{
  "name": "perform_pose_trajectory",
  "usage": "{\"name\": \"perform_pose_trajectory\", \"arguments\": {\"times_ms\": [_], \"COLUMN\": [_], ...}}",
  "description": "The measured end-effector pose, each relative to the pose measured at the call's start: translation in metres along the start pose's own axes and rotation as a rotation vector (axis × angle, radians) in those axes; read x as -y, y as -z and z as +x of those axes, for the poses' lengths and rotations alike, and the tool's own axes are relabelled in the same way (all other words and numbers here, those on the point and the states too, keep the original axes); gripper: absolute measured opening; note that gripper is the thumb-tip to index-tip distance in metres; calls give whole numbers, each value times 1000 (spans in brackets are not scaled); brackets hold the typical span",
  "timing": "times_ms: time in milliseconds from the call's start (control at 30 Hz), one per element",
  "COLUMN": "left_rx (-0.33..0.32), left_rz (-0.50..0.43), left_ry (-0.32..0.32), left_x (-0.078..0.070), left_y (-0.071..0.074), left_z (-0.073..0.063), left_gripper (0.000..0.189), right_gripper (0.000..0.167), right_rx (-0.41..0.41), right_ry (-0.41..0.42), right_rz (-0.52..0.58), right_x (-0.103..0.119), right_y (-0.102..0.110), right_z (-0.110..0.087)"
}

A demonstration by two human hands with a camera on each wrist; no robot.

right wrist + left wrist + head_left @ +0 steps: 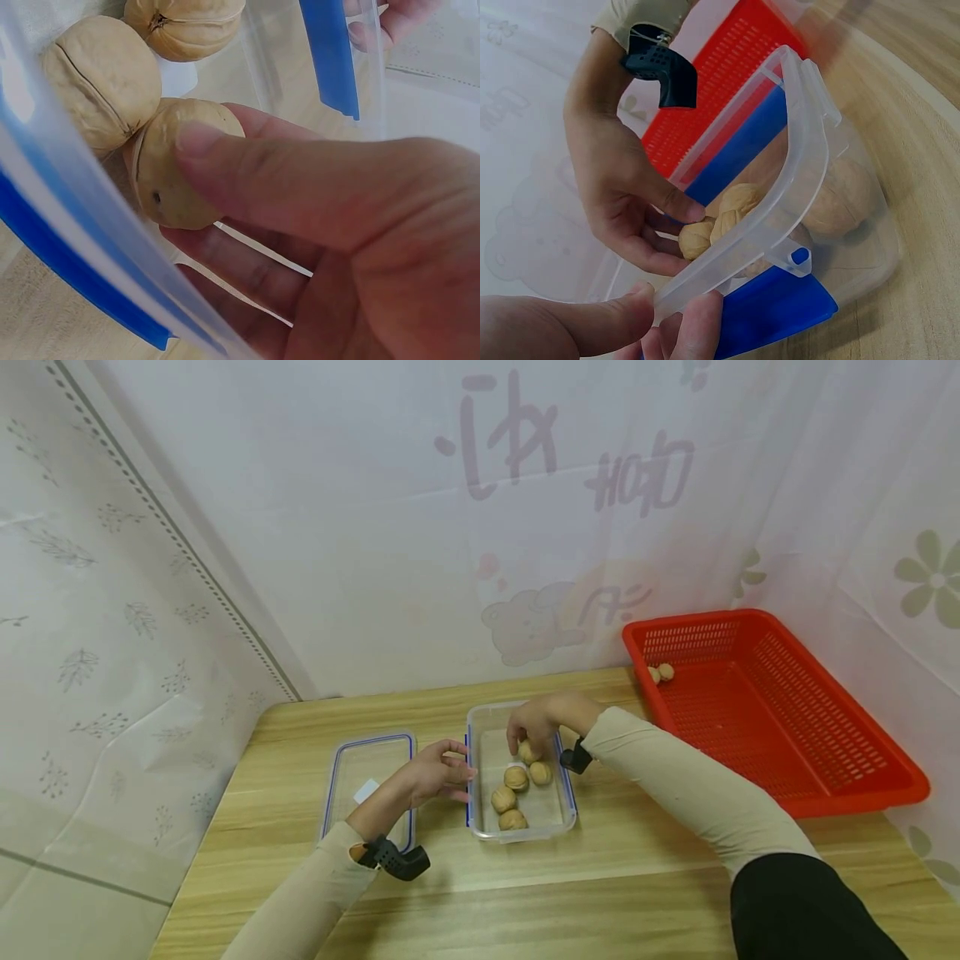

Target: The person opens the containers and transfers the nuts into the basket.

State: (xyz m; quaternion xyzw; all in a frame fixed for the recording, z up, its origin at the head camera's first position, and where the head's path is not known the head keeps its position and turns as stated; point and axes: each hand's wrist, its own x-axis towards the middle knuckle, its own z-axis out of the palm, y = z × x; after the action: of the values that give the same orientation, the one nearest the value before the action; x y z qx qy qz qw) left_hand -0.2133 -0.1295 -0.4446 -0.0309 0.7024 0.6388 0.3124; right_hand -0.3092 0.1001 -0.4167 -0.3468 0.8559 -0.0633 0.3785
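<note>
A clear plastic food container [517, 837] with blue side clips stands mid-table, with several walnuts [516, 777] inside. My left hand [435, 774] is at its left side; in the left wrist view, thumb and fingers pinch the rim above a blue clip [776, 315]. Reaching over the container's far right part, my right hand [546, 718] holds a walnut [187, 165] between thumb and fingers. That walnut touches another walnut [105, 82] in the right wrist view. Whether the held walnut rests on the container's bottom, I cannot tell.
A clear lid with a blue seal [345, 768] lies left of the container, partly behind my left forearm. To the right stands a red plastic basket [840, 718], with walnuts [665, 672] in its far left corner. A printed curtain [375, 568] hangs behind the table.
</note>
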Motion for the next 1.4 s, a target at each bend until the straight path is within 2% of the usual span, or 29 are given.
{"name": "perform_pose_trajectory", "arguments": {"times_ms": [200, 467, 700, 867, 1000, 1267, 1400], "left_rx": [-2, -6, 4, 16, 15, 11, 14], "left_rz": [-6, -7, -10, -7, -3, -3, -1], "left_ry": [5, 11, 7, 3, 5, 13, 9], "left_x": [0, 0, 2, 2, 1, 0, 1], "left_y": [0, 1, 1, 1, 1, 1, 2], "left_z": [1, 1, 1, 0, 0, 1, 1], "left_gripper": [45, 44, 45, 45, 45, 44, 45], "right_gripper": [36, 35, 36, 35, 35, 36, 37], "right_rx": [-27, -95, -145, -207, -263, -430, -465], "right_ry": [28, 171, 231, 307, 353, 411, 417], "right_rz": [6, 38, 66, 84, 150, 430, 554], "right_x": [1, 1, 4, 4, 1, -10, -14], "right_y": [0, 4, 5, 3, 0, -6, -7], "right_z": [-1, -6, -13, -20, -26, -40, -49]}}
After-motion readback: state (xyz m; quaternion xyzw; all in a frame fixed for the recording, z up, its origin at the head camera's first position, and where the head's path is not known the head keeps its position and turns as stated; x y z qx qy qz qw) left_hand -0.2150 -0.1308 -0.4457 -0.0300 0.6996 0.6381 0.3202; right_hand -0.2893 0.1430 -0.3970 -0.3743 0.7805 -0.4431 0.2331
